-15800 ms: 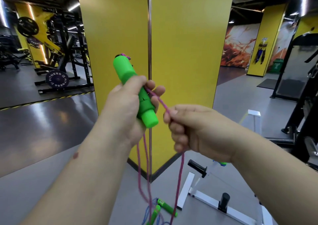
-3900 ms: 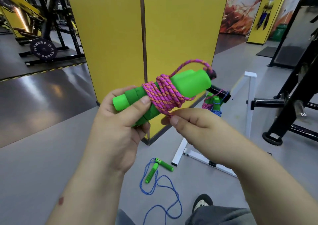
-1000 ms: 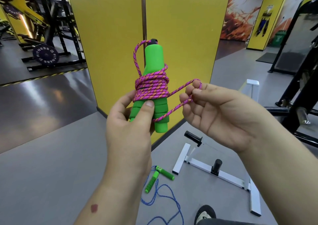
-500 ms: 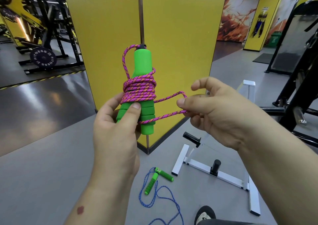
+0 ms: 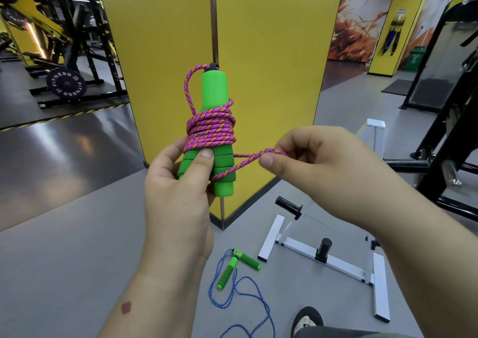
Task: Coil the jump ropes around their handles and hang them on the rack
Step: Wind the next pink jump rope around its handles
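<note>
Fingers (image 5: 280, 145) of the right hand (image 5: 318, 161) are pinching the pink rope's last loop (image 5: 254, 156) just right of the upright green handles (image 5: 216, 130), which the left hand (image 5: 178, 182) is gripping

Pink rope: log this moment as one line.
left hand: holds green handles upright | pink rope: coiled on handles | right hand: pinches last loop | blue rope: on floor

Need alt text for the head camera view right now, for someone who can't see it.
A left hand grips upright green handles wrapped in coils of pink rope, while the right hand pinches the rope's last loose loop beside them. On the grey floor below, a blue jump rope lies uncoiled next to a white rack.
</note>
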